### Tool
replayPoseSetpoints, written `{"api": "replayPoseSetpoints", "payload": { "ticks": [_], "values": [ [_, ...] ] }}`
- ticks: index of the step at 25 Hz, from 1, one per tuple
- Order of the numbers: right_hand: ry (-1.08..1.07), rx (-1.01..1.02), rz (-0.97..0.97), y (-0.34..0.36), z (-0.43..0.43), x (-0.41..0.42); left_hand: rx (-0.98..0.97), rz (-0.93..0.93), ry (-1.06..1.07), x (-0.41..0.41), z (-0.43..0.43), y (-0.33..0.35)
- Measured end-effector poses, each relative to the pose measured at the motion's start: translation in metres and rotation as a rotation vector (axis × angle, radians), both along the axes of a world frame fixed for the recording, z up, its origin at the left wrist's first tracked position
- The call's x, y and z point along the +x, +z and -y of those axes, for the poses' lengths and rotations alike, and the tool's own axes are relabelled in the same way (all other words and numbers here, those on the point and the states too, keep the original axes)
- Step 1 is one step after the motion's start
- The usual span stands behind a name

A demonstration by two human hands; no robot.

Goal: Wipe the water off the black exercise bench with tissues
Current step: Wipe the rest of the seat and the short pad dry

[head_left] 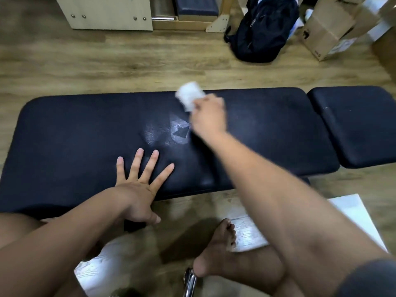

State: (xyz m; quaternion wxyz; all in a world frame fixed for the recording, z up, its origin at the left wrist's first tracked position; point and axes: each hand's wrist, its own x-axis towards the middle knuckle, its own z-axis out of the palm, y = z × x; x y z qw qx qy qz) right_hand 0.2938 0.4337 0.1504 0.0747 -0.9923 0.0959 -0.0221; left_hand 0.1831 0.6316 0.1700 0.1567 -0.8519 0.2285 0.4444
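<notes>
head view, wiping judged partway done: damp smears (171, 131) left at the middle of the black bench (64, 136), just beside the right hand (209, 118), clamped on a wad of tissue (189, 95) near the far edge. left hand (137, 189) flat on its near side, fingers (137, 166) spread, holding nothing. wooden floor (107, 67) beneath; backpack (263, 28) and cardboard box (327, 28) beyond.

I can read no text from here. The cardboard box (327, 28) on the floor (107, 61) carries a small red mark near its lower corner, a dark printed symbol and a pale label, all too blurred to make out.
</notes>
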Motion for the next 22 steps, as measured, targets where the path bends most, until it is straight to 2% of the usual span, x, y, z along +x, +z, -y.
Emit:
{"api": "replayPoseSetpoints", "payload": {
  "ticks": [2, 3, 4, 5, 7, 8, 10, 12, 14, 18, 22],
  "values": [
    [0.372, 0.118, -0.100, 0.001, -0.069, -0.022, -0.001, 0.015, 0.000, -0.001, 0.000, -0.002],
    [0.497, 0.210, -0.115, 0.003, -0.064, -0.030, -0.002, 0.019, 0.000, -0.001, -0.001, -0.001],
    [0.520, 0.269, -0.066, 0.005, -0.038, -0.036, -0.003, 0.022, -0.005, -0.001, -0.001, 0.000],
    [0.455, 0.262, -0.004, 0.002, 0.001, -0.039, -0.011, 0.025, -0.009, -0.002, -0.002, 0.001],
    [0.158, 0.134, 0.059, 0.004, 0.101, -0.039, -0.023, 0.020, -0.017, -0.003, -0.003, -0.003],
    [-0.020, 0.057, 0.042, 0.009, 0.153, -0.039, -0.026, 0.015, -0.018, -0.002, -0.003, -0.004],
    [-0.381, 0.078, -0.015, 0.018, 0.234, -0.042, -0.028, -0.001, -0.013, 0.000, -0.004, -0.004],
    [-0.555, 0.060, 0.014, 0.014, 0.255, -0.033, -0.026, -0.017, -0.016, 0.001, -0.004, -0.004],
    [-0.576, 0.008, 0.000, 0.003, 0.220, -0.011, -0.025, -0.027, -0.017, 0.002, -0.003, -0.004],
    [-0.140, 0.011, -0.024, -0.010, 0.073, 0.029, -0.011, -0.027, -0.011, 0.002, -0.003, 0.000],
    [0.446, 0.096, -0.117, 0.001, -0.083, -0.010, 0.007, -0.009, -0.001, -0.002, 0.000, 0.001]
  ]
}}
